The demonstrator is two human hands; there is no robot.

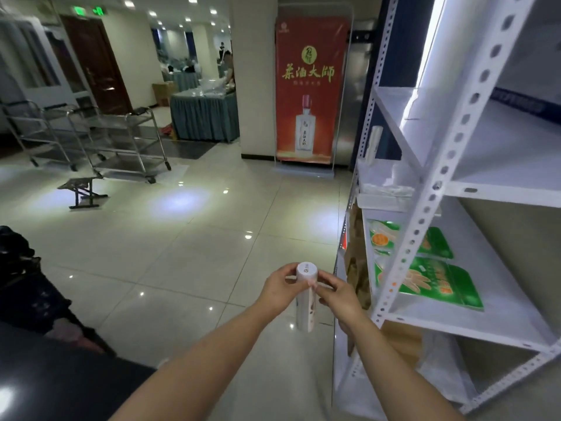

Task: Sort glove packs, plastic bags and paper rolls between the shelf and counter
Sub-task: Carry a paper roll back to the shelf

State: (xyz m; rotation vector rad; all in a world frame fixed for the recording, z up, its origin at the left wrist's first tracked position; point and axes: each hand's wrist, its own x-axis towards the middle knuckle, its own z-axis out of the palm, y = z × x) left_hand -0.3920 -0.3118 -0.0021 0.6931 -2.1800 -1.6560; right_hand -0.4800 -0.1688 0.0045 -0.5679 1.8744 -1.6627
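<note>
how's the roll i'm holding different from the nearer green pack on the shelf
The paper roll is a white cylinder; the green glove pack is a flat printed packet. The roll stands upright in the air, gripped near its top by the left hand and right hand; the pack lies flat on the white shelf. Both carry print.

A red banner point(309, 86) printed with a white bottle is stood beside a pillar point(258, 71) on the glossy tiled floor point(182, 253). Steel trolleys point(127, 141) are parked at the left near a dark wooden door point(94, 65), and a low stool point(80, 189) is placed before them.
</note>
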